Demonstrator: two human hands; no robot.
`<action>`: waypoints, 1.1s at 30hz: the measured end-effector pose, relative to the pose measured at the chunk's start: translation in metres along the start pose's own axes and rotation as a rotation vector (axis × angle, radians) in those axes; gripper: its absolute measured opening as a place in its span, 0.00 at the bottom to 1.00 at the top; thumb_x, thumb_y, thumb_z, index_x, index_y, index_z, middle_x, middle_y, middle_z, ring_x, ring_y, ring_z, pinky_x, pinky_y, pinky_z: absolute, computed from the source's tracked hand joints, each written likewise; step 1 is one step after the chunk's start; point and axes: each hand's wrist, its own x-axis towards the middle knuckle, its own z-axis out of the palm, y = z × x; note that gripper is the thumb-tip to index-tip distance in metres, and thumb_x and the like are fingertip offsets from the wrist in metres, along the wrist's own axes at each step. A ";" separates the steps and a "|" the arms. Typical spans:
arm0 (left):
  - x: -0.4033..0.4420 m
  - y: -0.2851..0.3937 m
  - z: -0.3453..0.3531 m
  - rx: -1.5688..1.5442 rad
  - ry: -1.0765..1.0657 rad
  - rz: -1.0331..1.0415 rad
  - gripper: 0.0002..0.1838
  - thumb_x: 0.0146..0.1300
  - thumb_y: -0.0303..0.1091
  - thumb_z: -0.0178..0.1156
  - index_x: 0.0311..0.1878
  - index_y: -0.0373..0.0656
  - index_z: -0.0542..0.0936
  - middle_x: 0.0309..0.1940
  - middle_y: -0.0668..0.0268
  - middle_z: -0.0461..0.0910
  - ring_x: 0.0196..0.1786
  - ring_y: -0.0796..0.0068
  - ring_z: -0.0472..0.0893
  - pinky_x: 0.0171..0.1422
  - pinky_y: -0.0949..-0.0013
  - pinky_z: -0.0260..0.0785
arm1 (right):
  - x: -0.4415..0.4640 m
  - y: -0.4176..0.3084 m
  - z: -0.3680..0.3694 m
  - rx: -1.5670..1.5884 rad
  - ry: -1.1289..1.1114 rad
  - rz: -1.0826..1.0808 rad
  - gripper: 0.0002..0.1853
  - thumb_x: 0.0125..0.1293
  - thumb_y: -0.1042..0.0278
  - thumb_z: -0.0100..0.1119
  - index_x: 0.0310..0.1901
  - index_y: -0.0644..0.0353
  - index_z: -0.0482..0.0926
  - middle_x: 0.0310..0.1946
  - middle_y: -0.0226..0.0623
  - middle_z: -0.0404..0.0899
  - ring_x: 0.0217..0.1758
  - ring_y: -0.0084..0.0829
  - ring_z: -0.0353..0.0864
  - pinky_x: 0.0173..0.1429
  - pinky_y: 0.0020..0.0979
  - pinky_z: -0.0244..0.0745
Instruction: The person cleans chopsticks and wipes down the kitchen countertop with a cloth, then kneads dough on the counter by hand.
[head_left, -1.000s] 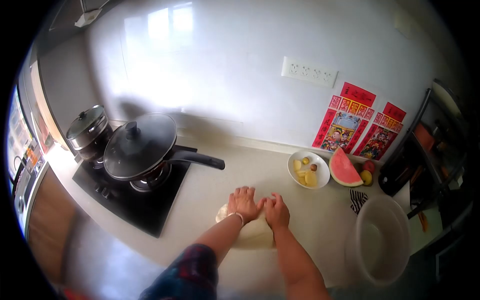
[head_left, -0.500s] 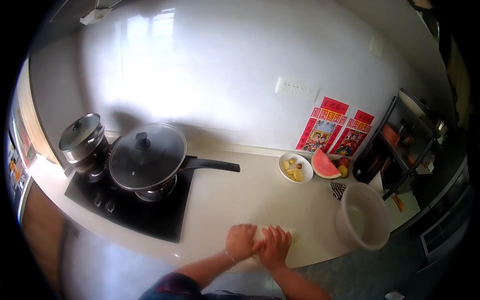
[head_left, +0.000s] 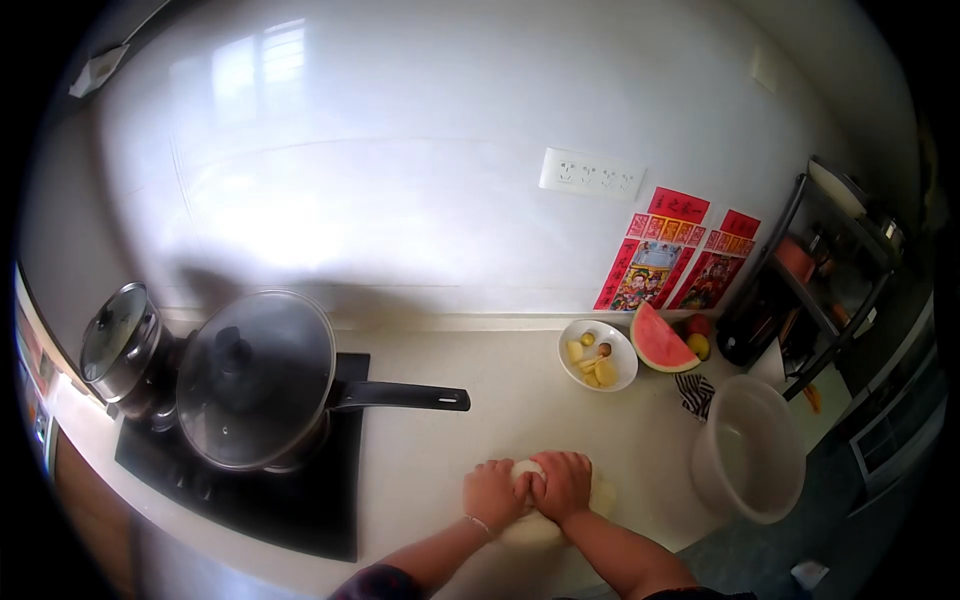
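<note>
On the pale desk [head_left: 430, 455], lower centre, left hand [head_left: 494, 497] and right hand [head_left: 562, 486] grasp dough [head_left: 530, 532]; uneven pressing could skid it sideways.

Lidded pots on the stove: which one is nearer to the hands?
The wide pan with the long black handle; the smaller steel pot stands farther left.
</note>
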 end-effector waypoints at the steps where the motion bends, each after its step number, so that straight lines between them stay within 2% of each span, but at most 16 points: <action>1: 0.007 -0.002 0.005 0.007 -0.007 0.002 0.19 0.61 0.46 0.53 0.45 0.43 0.80 0.41 0.55 0.81 0.46 0.55 0.78 0.52 0.56 0.68 | 0.007 0.004 0.005 0.004 0.002 0.009 0.12 0.56 0.56 0.55 0.37 0.51 0.79 0.34 0.31 0.80 0.41 0.38 0.77 0.51 0.42 0.65; 3: 0.023 -0.003 0.010 0.024 -0.027 -0.098 0.18 0.64 0.49 0.49 0.40 0.44 0.80 0.38 0.59 0.80 0.45 0.56 0.77 0.48 0.54 0.68 | 0.020 0.014 0.014 0.031 -0.132 0.131 0.11 0.55 0.55 0.56 0.34 0.50 0.81 0.32 0.31 0.81 0.39 0.38 0.78 0.49 0.42 0.67; 5: 0.038 0.004 0.005 0.036 -0.036 -0.143 0.18 0.63 0.47 0.50 0.38 0.44 0.83 0.38 0.56 0.82 0.45 0.54 0.79 0.52 0.54 0.70 | 0.031 0.021 0.024 0.029 -0.128 0.158 0.11 0.54 0.54 0.58 0.31 0.49 0.82 0.30 0.32 0.81 0.37 0.39 0.79 0.47 0.42 0.68; 7: 0.049 0.013 -0.005 0.076 -0.122 -0.240 0.18 0.63 0.47 0.50 0.37 0.45 0.83 0.38 0.57 0.82 0.45 0.54 0.79 0.51 0.54 0.71 | 0.040 0.029 0.031 -0.020 -0.278 0.211 0.12 0.56 0.53 0.57 0.33 0.49 0.83 0.31 0.33 0.82 0.38 0.39 0.80 0.47 0.42 0.69; 11: 0.071 -0.003 0.013 0.058 0.091 -0.227 0.19 0.62 0.48 0.51 0.33 0.45 0.84 0.33 0.54 0.83 0.38 0.50 0.81 0.46 0.51 0.73 | 0.060 0.041 0.052 -0.004 -0.270 0.256 0.13 0.58 0.52 0.57 0.34 0.50 0.83 0.35 0.35 0.83 0.40 0.39 0.80 0.49 0.42 0.70; 14: 0.071 -0.026 0.030 0.109 0.153 -0.104 0.22 0.68 0.49 0.44 0.45 0.45 0.81 0.45 0.54 0.81 0.50 0.52 0.77 0.55 0.54 0.68 | 0.060 0.035 0.049 0.051 -0.125 0.275 0.17 0.61 0.48 0.53 0.37 0.51 0.83 0.40 0.38 0.82 0.44 0.40 0.80 0.49 0.41 0.71; 16: 0.051 -0.022 0.026 0.142 0.231 0.010 0.23 0.68 0.50 0.43 0.48 0.44 0.81 0.47 0.54 0.80 0.52 0.52 0.76 0.57 0.55 0.67 | 0.054 0.027 0.032 -0.105 -0.451 0.324 0.21 0.65 0.46 0.47 0.41 0.53 0.82 0.39 0.36 0.83 0.43 0.41 0.80 0.50 0.43 0.71; 18: 0.029 -0.020 0.012 -0.171 -0.028 -0.020 0.22 0.68 0.51 0.46 0.45 0.45 0.82 0.44 0.56 0.81 0.49 0.54 0.78 0.53 0.57 0.69 | 0.042 0.026 0.007 -0.042 -0.487 0.252 0.22 0.66 0.45 0.45 0.40 0.54 0.82 0.38 0.37 0.83 0.43 0.41 0.81 0.50 0.44 0.71; 20: 0.012 0.014 -0.022 0.035 -0.089 -0.062 0.20 0.67 0.47 0.47 0.41 0.41 0.81 0.40 0.56 0.82 0.45 0.53 0.79 0.52 0.56 0.69 | 0.040 0.017 -0.042 0.133 -0.662 0.191 0.22 0.66 0.48 0.46 0.37 0.56 0.83 0.36 0.40 0.83 0.42 0.42 0.81 0.49 0.45 0.73; 22: 0.000 0.056 -0.033 0.192 -0.130 -0.132 0.19 0.66 0.45 0.46 0.39 0.41 0.81 0.38 0.55 0.82 0.43 0.53 0.79 0.51 0.55 0.69 | 0.033 0.010 -0.073 0.164 -0.569 0.152 0.20 0.67 0.50 0.46 0.38 0.55 0.83 0.38 0.40 0.83 0.43 0.43 0.80 0.47 0.43 0.74; 24: -0.019 0.059 0.003 0.234 0.180 0.045 0.15 0.64 0.41 0.48 0.37 0.43 0.81 0.34 0.56 0.82 0.39 0.53 0.79 0.50 0.55 0.69 | 0.008 0.012 -0.075 0.098 -0.358 0.013 0.14 0.65 0.56 0.50 0.39 0.55 0.80 0.38 0.36 0.82 0.43 0.42 0.79 0.49 0.42 0.72; 25: -0.044 0.086 0.005 0.296 0.302 0.062 0.14 0.61 0.39 0.48 0.37 0.45 0.82 0.35 0.58 0.82 0.39 0.55 0.79 0.49 0.53 0.67 | -0.016 0.012 -0.075 0.106 -0.362 0.016 0.14 0.65 0.56 0.50 0.39 0.55 0.80 0.38 0.36 0.82 0.43 0.42 0.79 0.49 0.42 0.72; 27: -0.067 0.084 0.022 0.311 0.523 0.244 0.14 0.62 0.40 0.50 0.42 0.44 0.80 0.41 0.58 0.80 0.45 0.56 0.78 0.53 0.52 0.65 | -0.051 0.021 -0.070 0.314 -0.021 -0.082 0.13 0.65 0.58 0.50 0.43 0.54 0.80 0.43 0.38 0.80 0.48 0.40 0.77 0.55 0.42 0.67; 29: -0.096 0.082 0.026 0.348 0.587 0.419 0.16 0.62 0.42 0.51 0.46 0.43 0.77 0.47 0.55 0.77 0.50 0.52 0.76 0.56 0.47 0.63 | -0.082 0.019 -0.084 0.252 0.114 -0.193 0.13 0.66 0.58 0.50 0.47 0.52 0.77 0.50 0.35 0.76 0.54 0.35 0.72 0.60 0.42 0.61; 31: -0.128 0.074 0.032 0.354 0.547 0.486 0.20 0.61 0.46 0.53 0.49 0.43 0.75 0.50 0.53 0.76 0.53 0.48 0.74 0.59 0.43 0.60 | -0.113 0.023 -0.094 0.221 0.051 -0.286 0.15 0.66 0.53 0.52 0.50 0.49 0.77 0.55 0.33 0.72 0.57 0.34 0.69 0.61 0.43 0.59; 33: -0.149 0.063 0.049 0.425 0.475 0.440 0.25 0.63 0.48 0.48 0.58 0.42 0.70 0.57 0.51 0.70 0.61 0.46 0.68 0.67 0.41 0.50 | -0.135 0.028 -0.084 0.261 0.061 -0.315 0.21 0.64 0.53 0.53 0.58 0.48 0.74 0.61 0.31 0.68 0.61 0.32 0.67 0.63 0.42 0.59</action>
